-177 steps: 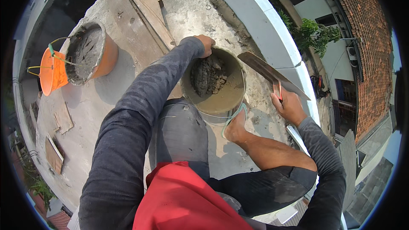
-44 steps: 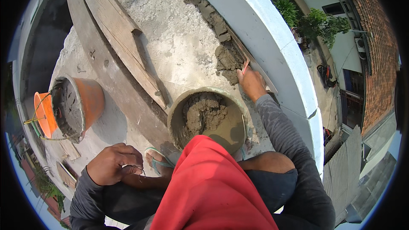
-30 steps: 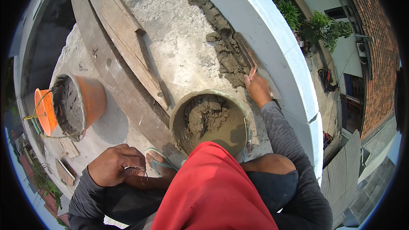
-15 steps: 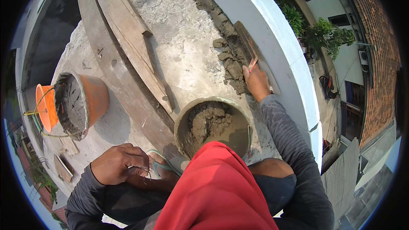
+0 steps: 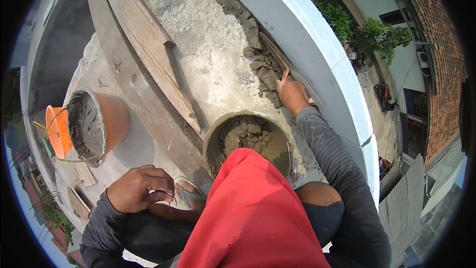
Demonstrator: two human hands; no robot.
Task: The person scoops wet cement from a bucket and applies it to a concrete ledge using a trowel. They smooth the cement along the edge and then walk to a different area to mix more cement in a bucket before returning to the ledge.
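Observation:
My right hand (image 5: 292, 94) grips the red handle of a flat trowel (image 5: 300, 80), whose blade lies along the inner face of the pale wall (image 5: 317, 44), beside lumps of wet mortar (image 5: 265, 77). My left hand (image 5: 141, 188) rests low at the left by my leg, fingers curled and pinched, with a thin strand dangling from them that I cannot identify. A round bucket (image 5: 213, 134) of mortar stands between my hands, partly hidden by my red shirt (image 5: 248, 203).
Two long planks (image 5: 124, 59) lie across the rough concrete (image 5: 203, 49) at the left. An orange bucket of grey mix (image 5: 111, 124) stands beside another orange bucket (image 5: 57, 134). Beyond the curved wall lie a lower yard, plants (image 5: 339, 22) and tiled roofing (image 5: 431, 109).
My right hand has moved the trowel from beside the bucket to the wall's base, shifting slightly there since. My left hand has left the bucket rim and dropped beside my leg.

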